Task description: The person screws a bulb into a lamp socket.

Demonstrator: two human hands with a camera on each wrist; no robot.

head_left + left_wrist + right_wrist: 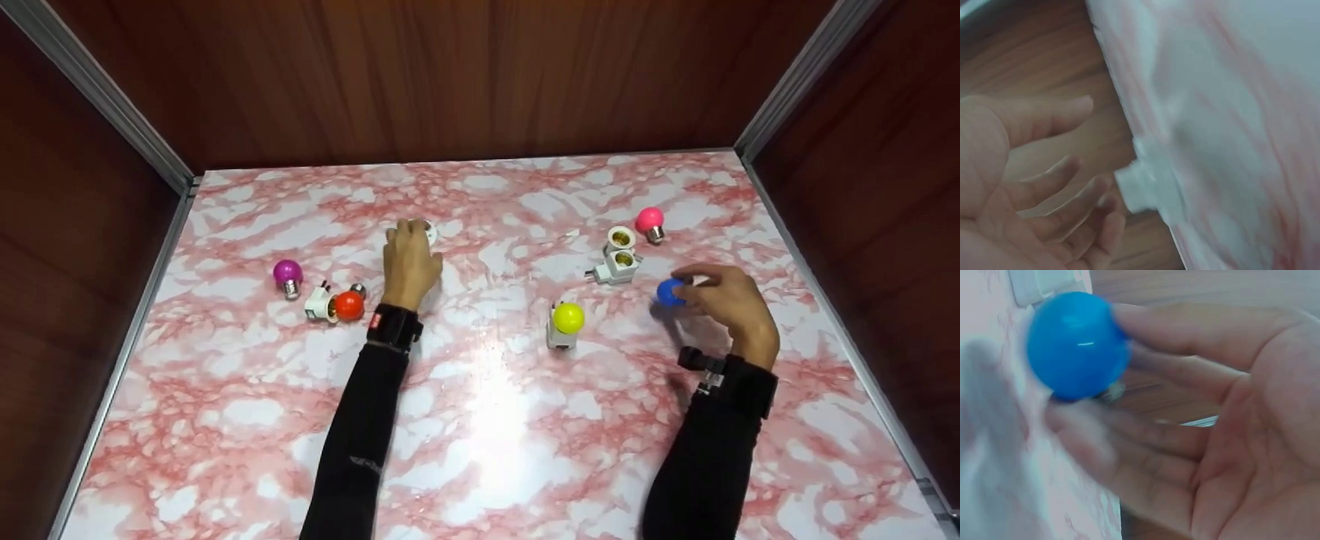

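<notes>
My right hand (731,304) pinches a blue light bulb (670,292) between thumb and fingers, over the right side of the table. In the right wrist view the blue globe faces the camera, with a bit of its metal base showing behind it. My left hand (410,262) reaches over a white round lamp holder (430,233) at the back of the table and partly hides it. The left wrist view shows relaxed, slightly bent fingers and a small gap between them and the blurred white holder (1154,183).
Right of centre, two white plug-in sockets (619,267) stand near a pink bulb (650,222). A yellow bulb (569,318) sits in a socket in front. On the left are a purple bulb (288,273) and a red bulb (349,305) beside a white socket (319,303). Brown panels (450,82) enclose the table.
</notes>
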